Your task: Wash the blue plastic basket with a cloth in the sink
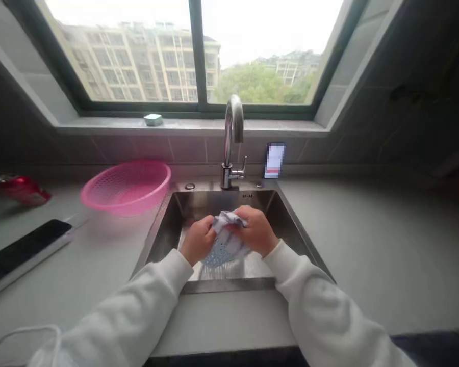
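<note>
Cloth [235, 243] held at frame centre, gripped by tightly curled fingers of left hand [198, 239] and right hand [257, 230], sink [229, 286] seen below, pink basket [126, 192] placed left.

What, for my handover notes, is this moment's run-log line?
left hand: gripping cloth; right hand: gripping cloth; cloth: bunched between hands, over sink; pink basket: left of sink

the left forearm [130, 311] and right forearm [325, 300], both white-sleeved to the wrists, angle inward and forward. the left hand [197, 241] curls its fingers into a grip; the right hand [257, 230] grips likewise, nearby but apart, slightly farther forward.
</note>
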{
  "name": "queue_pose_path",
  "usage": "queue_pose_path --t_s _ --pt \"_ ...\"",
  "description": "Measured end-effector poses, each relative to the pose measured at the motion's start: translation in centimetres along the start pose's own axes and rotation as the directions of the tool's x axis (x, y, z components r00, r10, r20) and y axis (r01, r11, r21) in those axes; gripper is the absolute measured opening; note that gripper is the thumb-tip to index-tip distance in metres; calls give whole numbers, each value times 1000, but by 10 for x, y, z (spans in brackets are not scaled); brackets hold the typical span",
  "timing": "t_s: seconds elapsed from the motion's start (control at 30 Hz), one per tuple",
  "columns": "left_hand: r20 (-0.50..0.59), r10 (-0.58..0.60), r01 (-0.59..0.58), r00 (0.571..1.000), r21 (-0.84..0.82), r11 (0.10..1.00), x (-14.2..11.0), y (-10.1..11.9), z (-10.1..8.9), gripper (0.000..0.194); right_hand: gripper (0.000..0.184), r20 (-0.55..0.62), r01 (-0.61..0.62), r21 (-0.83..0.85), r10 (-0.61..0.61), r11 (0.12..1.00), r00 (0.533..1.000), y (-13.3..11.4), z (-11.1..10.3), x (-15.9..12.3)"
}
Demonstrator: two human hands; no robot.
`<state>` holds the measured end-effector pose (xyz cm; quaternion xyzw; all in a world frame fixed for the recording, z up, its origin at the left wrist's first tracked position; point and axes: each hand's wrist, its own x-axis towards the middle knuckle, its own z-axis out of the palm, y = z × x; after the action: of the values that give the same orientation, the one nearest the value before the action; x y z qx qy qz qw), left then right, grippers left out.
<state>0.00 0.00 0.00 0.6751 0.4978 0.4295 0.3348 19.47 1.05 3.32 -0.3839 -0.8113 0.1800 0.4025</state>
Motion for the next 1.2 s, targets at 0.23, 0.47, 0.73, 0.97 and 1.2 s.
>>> queue_pose_path --t_s 0.23,0.47,0.73,0.97,1.2 --pt "-9 -91 90 996 -94 992 -4 1 -8 36 38 -311 -386 -57 351 921 883 65 -40 8" --pt "197 -40 103 980 -324 940 1 -1 -16 42 47 -420 -430 98 428 898 800 71 -54 3" --pt "223 -200 266 954 -321 909 2 2 -18 20 47 -432 -396 212 449 893 782 64 -59 3" --pt "191 -240 288 952 -289 913 2 6 -11 34 33 -179 -132 63 142 989 974 12 -18 3" --pt "133 -200 228 971 -251 941 1 4 -17 33 32 -284 -255 -127 212 958 935 40 -30 5"
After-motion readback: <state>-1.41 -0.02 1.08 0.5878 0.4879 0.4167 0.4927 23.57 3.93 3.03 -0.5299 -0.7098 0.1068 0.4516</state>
